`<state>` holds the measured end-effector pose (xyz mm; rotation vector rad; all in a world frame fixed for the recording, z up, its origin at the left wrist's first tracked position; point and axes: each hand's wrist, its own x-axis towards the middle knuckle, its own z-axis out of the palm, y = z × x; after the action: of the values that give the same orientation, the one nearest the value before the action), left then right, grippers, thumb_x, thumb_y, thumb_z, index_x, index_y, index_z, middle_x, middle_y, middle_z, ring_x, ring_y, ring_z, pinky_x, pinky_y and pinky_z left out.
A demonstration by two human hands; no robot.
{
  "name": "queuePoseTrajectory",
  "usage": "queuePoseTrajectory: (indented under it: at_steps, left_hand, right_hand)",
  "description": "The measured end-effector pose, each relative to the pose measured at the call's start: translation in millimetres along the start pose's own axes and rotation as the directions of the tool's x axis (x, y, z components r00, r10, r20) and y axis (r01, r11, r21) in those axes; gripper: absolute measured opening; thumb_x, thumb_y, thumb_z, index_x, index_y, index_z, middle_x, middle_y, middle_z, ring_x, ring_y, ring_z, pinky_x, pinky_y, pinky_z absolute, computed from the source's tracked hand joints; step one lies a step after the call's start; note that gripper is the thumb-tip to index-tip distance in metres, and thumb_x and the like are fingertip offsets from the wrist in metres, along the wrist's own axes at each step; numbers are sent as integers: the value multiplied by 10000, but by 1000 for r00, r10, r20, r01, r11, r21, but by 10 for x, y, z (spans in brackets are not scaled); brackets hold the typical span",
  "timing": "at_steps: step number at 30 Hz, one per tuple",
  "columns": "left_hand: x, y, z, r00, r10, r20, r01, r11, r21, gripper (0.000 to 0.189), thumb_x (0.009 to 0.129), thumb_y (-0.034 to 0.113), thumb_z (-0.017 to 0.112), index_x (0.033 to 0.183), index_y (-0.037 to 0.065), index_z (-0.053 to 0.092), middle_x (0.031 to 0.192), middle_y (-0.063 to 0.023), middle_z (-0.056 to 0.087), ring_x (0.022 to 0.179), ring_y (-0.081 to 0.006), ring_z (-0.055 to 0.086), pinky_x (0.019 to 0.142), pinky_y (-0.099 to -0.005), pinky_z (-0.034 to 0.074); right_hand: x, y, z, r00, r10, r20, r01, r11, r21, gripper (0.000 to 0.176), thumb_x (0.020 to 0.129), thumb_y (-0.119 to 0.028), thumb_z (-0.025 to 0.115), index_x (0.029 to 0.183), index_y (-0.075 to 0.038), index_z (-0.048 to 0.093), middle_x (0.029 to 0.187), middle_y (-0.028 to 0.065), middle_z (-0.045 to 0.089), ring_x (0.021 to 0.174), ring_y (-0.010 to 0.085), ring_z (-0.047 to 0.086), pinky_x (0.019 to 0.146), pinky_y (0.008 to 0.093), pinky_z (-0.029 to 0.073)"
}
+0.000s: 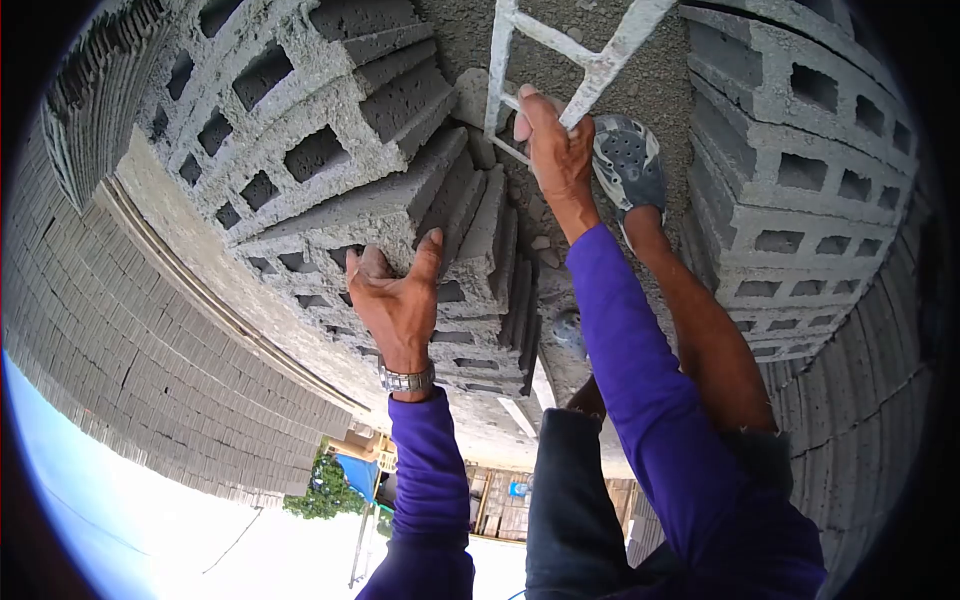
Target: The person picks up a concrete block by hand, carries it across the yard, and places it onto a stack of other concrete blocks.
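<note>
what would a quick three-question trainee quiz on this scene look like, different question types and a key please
1. Multiple choice: what is the right hand gripping?
a) a rope
b) a pale frame
c) a shovel

2. Fill in the colour: both sleeves are ____.

3. True or false: the left hand is touching a hollow block.

Key:
1. b
2. purple
3. True

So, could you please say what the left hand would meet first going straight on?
The left hand would probably meet the stacked concrete blocks just ahead, though depth is unclear.
</note>
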<state>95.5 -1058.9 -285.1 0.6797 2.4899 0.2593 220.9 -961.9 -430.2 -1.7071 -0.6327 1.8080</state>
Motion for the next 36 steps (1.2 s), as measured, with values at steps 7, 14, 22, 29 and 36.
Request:
queuePoseTrajectory:
  at_steps: [7, 14, 22, 29, 36]
  left_hand:
    - [7, -31, -23, 1000, 27, 7, -27, 994, 105, 615, 730, 318, 845, 576, 18, 331, 629, -5, 336, 606, -139, 297, 548, -337, 264]
    - [52, -1, -59, 993, -37, 115, 23, 992, 123, 500, 757, 341, 803, 680, -93, 567, 550, -91, 515, 544, -200, 434, 1078, -393, 302]
    - [64, -17, 46, 997, 76, 11, -76, 997, 10, 551, 746, 305, 824, 556, 23, 390, 520, -1, 328, 544, -162, 258, 983, -372, 327]
    - [24, -183, 65, 995, 40, 87, -68, 937, 343, 561, 770, 428, 782, 899, -104, 659, 775, -190, 669, 732, -287, 627, 1124, -433, 249]
    - [534, 590, -370, 938, 317, -143, -275, 928, 253, 547, 799, 412, 745, 1022, -81, 669, 995, -249, 677, 963, -391, 633, 903, -477, 470]
  right_hand:
    - [99, 22, 304, 1000, 19, 19, -18, 1000, -12, 422, 837, -359, 626, 579, -41, 523, 527, 19, 490, 515, 139, 453, 542, 312, 360]
    - [7, -89, -22, 994, 102, -39, -104, 993, -55, 426, 845, -352, 596, 607, 1, 572, 537, 84, 529, 536, 170, 479, 574, 336, 378]
    - [220, -107, 288, 997, -42, 69, 48, 995, -83, 443, 860, -374, 601, 585, -36, 520, 550, 6, 468, 536, 128, 414, 571, 303, 347]
    - [138, -47, 240, 999, 47, -6, -47, 999, 10, 456, 861, -353, 591, 621, 35, 573, 575, 64, 554, 575, 182, 492, 606, 351, 402]
    - [60, -713, -15, 991, 16, -133, -5, 997, 81, 456, 878, -354, 592, 566, -31, 511, 535, 0, 450, 517, 129, 410, 535, 304, 332]
